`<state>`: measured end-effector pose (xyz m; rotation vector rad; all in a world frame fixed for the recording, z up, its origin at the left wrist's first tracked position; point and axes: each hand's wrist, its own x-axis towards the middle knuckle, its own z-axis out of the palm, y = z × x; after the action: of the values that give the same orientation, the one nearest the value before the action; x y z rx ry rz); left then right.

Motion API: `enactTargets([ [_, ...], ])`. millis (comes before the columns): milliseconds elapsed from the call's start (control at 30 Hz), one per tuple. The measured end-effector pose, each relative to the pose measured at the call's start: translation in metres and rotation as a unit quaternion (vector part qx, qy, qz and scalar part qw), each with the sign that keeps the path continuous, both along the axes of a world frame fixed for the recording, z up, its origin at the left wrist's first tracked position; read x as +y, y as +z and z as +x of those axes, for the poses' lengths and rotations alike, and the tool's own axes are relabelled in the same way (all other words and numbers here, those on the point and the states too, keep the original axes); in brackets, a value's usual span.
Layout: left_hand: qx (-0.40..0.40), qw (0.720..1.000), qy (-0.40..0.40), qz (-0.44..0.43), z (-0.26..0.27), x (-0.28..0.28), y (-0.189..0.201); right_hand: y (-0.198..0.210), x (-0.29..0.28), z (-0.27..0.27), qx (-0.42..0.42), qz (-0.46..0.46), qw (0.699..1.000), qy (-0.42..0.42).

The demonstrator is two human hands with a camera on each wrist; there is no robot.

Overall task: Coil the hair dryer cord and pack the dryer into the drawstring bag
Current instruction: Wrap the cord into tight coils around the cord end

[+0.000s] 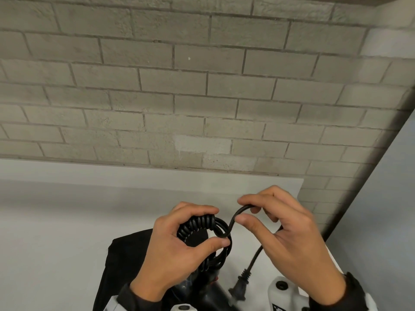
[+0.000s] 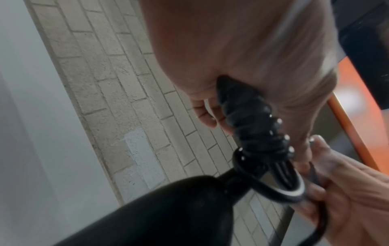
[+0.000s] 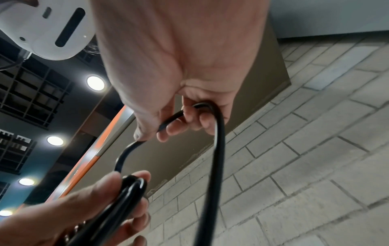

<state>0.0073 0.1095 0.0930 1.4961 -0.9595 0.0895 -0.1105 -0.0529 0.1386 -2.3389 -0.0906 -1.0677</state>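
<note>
My left hand (image 1: 179, 239) grips a bundle of black coiled cord (image 1: 202, 223), thumb and fingers curled round the loops. My right hand (image 1: 269, 216) pinches the straight stretch of cord (image 1: 235, 215) just right of the bundle. From it the cord hangs down to the plug (image 1: 239, 288). The black hair dryer (image 1: 208, 295) hangs below the bundle; its body (image 2: 157, 214) fills the lower part of the left wrist view, under the coils (image 2: 252, 119). In the right wrist view the cord (image 3: 216, 133) loops through my right fingers. A black drawstring bag (image 1: 125, 261) lies on the table beneath my left hand.
A white table (image 1: 67, 221) runs up to a grey brick wall (image 1: 179, 86). A pale panel (image 1: 381, 198) borders the table on the right. White wrist-camera mounts (image 1: 280, 286) show at the bottom edge.
</note>
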Motion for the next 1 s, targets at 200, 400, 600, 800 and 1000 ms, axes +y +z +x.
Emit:
enactTargets([
  [200, 0.028, 0.999, 0.008, -0.02, -0.001, 0.001, -0.002, -0.003, 0.002, 0.018, -0.034, 0.037, 0.999, 0.009],
  [400, 0.066, 0.997, -0.007, -0.051, -0.001, 0.0, -0.005, -0.012, -0.001, 0.029, -0.041, 0.094, 0.994, 0.024],
  [600, 0.088, 0.993, -0.006, -0.08, -0.001, -0.002, -0.005, -0.036, 0.009, 0.036, 0.013, 0.158, 0.986, 0.06],
  [800, 0.097, 0.99, 0.022, -0.1, -0.002, -0.003, -0.01, -0.051, 0.014, 0.027, 0.093, 0.233, 0.954, 0.164],
  [1000, 0.084, 0.991, 0.05, -0.094, -0.002, -0.004, -0.011, -0.056, 0.022, 0.026, 0.122, 0.263, 0.949, 0.12],
])
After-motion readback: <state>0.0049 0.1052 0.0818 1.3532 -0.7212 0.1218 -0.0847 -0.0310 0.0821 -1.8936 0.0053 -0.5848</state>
